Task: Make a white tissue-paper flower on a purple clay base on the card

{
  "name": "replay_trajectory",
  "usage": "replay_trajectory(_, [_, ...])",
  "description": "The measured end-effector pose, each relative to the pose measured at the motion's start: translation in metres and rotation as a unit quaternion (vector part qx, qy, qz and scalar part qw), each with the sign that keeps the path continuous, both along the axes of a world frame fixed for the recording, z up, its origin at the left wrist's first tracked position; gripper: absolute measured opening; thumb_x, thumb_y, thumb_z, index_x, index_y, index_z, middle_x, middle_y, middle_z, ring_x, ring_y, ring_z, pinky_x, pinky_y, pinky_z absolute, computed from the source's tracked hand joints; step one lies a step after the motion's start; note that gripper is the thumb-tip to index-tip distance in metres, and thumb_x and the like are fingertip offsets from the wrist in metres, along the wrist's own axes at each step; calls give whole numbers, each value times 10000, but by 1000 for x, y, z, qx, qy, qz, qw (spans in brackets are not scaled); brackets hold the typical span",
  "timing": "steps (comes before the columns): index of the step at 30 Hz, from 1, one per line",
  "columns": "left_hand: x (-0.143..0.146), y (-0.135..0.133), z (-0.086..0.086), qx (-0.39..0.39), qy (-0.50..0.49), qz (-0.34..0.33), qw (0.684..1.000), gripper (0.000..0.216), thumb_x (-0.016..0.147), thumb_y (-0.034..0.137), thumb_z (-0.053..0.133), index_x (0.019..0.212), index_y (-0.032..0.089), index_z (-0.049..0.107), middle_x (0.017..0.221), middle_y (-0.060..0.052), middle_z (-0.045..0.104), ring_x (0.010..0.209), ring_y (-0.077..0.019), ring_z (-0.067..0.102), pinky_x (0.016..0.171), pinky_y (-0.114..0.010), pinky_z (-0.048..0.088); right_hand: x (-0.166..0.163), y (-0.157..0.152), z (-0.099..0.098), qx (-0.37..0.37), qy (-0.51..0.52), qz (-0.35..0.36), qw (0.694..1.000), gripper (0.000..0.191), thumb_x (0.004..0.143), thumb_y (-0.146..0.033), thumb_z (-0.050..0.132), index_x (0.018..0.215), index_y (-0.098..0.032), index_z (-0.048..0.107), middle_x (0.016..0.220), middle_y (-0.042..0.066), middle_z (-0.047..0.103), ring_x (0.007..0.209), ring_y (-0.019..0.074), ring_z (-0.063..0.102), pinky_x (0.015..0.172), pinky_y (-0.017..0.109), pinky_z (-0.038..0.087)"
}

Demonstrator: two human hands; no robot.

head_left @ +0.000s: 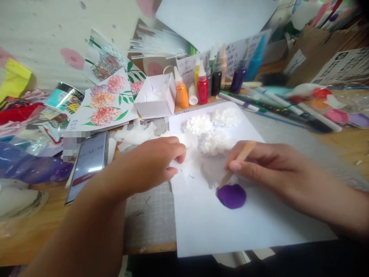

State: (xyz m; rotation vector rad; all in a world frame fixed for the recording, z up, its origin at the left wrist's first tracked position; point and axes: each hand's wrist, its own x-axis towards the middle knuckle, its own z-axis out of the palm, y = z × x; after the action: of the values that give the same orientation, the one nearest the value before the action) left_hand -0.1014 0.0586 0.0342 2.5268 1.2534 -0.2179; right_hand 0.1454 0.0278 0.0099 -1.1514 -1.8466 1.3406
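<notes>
Purple rounded patch of what looks like paint (231,197) lies on a large white paper sheet (213,234), near the middle of the wooden desk (17,242). Just beyond it the right hand (268,165) has its grip clamped on a flat pale wooden stick (246,151), slanted so that its lower end meets the patch's far left edge. The left hand (155,161) hangs over the sheet's left edge, finger and thumb bent with a gap showing — whether anything thin sits in that grip, I cannot tell. Three white ruffled clusters (198,125) lie on the far part of the sheet.

Beyond them stands a row of nozzle-topped plastic bottles: an orange bottle (182,94), a red bottle (202,90), a black bottle (216,81) and a dark violet bottle (238,77), each showing its colour through or on the wall. To their left sits an open-topped white box (155,107) — its contents, if any, too pale to make out. Far right, pens and markers (331,17) rise at the top of a brown cardboard box (305,48). Far left, a teal-labelled can (62,98) leans among clear plastic bags (36,130).
</notes>
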Motion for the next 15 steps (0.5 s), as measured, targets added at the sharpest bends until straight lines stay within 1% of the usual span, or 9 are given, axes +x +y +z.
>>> replay_trajectory(1, [0,1,1,1,3,-2,1000,61,748,164,505,768,207,544,839,1,557,721,-149,510,659,-272,376,0,0,0,7,-5,-1,1000,321,854,-462,563,678,-201,630,776,31,662,698,176,613,652,305,457])
replay_trajectory(4, [1,2,7,17,-9,-8,1000,122,783,165,477,684,191,544,840,-1,564,734,-139,515,660,-263,378,-1,0,0,24,-22,-3,999,337,855,-474,554,673,-197,617,768,31,647,682,165,602,645,299,446])
replay_trajectory(7, [4,-2,15,37,-67,10,997,106,784,186,519,710,200,594,879,2,587,798,-139,537,716,-261,398,-2,1,-1,39,-36,-7,999,336,858,-476,548,685,-196,614,752,26,634,671,158,596,630,292,439])
replay_trajectory(9, [9,-7,19,19,-108,20,994,104,788,200,537,721,210,616,856,12,604,781,-128,549,713,-248,410,-2,1,-2,46,-41,-10,998,337,857,-483,543,690,-199,616,745,24,633,666,160,595,620,291,439])
replay_trajectory(12, [18,-14,17,-25,-126,22,992,120,792,215,545,703,222,626,730,41,615,665,-100,547,610,-220,401,-2,2,-3,49,-50,-17,997,344,860,-492,535,691,-204,617,744,27,639,665,164,596,611,290,440])
replay_trajectory(15, [26,-18,10,-12,-101,42,994,115,785,245,550,708,233,634,622,61,597,556,-85,521,514,-214,358,-2,2,-3,48,-56,-23,997,343,858,-493,540,684,-206,613,731,22,640,656,160,594,605,283,433])
